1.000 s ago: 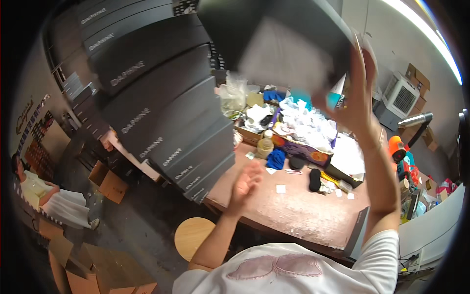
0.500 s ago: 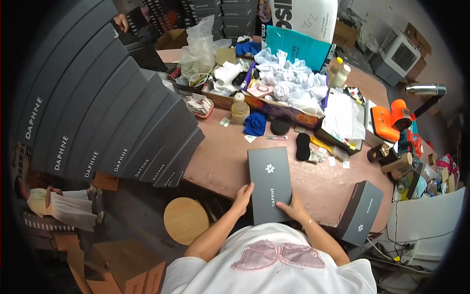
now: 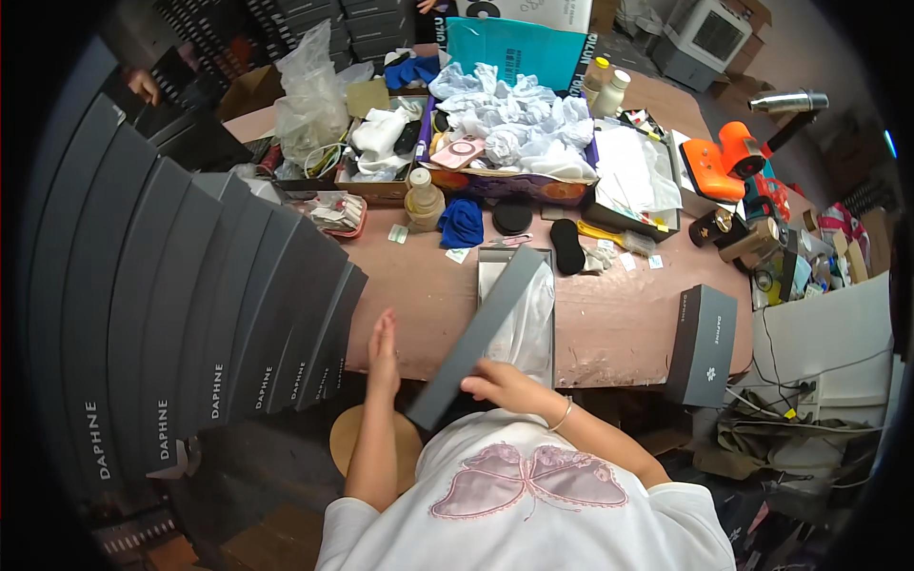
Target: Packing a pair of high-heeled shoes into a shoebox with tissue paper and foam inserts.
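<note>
A grey shoebox base (image 3: 551, 343) lies on the table in front of me, with white tissue paper (image 3: 529, 319) inside. Its grey lid (image 3: 474, 335) is off and tilted on edge above the base's left side, hiding part of it. My right hand (image 3: 503, 384) grips the lid at its lower right side, thumb and fingers closed on it. To the left of the lid, my left hand (image 3: 383, 357) is raised with straight fingers, apart from it and holding nothing.
Tall stacks of grey shoeboxes (image 3: 195, 305) rise at the left. Another shoebox (image 3: 705, 346) stands at the table's right edge. Farther back are a carton of crumpled white paper (image 3: 514, 185), a bottle (image 3: 424, 202), a blue cloth (image 3: 462, 224) and an orange device (image 3: 716, 169).
The shoebox was closed between both hands near my body. Now its base lies farther forward, the lid is lifted off in my right hand, and my left hand has let go, moving left.
</note>
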Tool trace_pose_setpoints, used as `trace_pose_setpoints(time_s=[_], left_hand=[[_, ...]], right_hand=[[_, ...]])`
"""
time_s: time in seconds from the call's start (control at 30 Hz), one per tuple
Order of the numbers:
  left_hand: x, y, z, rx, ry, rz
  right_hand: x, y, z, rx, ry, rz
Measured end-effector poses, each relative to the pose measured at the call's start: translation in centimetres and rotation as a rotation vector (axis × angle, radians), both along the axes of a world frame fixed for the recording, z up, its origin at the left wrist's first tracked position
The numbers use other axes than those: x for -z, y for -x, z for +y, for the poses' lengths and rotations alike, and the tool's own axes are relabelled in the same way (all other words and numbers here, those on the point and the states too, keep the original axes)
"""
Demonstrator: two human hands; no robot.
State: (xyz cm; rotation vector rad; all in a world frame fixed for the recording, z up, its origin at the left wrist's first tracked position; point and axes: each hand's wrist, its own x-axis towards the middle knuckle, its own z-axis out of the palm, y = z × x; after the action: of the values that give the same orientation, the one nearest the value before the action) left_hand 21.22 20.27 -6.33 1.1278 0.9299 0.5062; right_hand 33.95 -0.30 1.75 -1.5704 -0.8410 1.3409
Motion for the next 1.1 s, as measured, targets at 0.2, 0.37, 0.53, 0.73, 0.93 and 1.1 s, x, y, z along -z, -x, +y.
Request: trace_pose_setpoints(time_s=[0.2, 0.37, 0.53, 0.73, 0.93, 1.1], left_hand=[[-4.0, 2.1, 3.8, 0.535, -0.684, 0.357], [-5.8, 0.2, 0.0, 0.59, -0.745, 0.351], [0.5, 1.6, 4.0, 0.315, -0.885, 0.615], [-0.5, -9.1, -8.0, 0.966, -1.13, 0.089], [7.1, -11.4, -7.5, 0.999, -1.258, 0.215], [6.1, -11.5, -8.8, 0.759, -1.028, 0.189]], right_hand=[[6.6, -5.0, -5.3, 0.162, 0.108, -1.035], [9.2, -4.1, -6.2, 0.047, 0.157, -1.218], [11.9, -3.3, -6.0, -0.102, 0.332, -1.194], [12.7, -4.7, -2.7, -0.197, 0.362, -1.371], [9.4, -7.7, -5.8, 0.076, 0.119, -0.991], [-0.8, -9.0, -9.3, 0.528, -0.062, -0.164]])
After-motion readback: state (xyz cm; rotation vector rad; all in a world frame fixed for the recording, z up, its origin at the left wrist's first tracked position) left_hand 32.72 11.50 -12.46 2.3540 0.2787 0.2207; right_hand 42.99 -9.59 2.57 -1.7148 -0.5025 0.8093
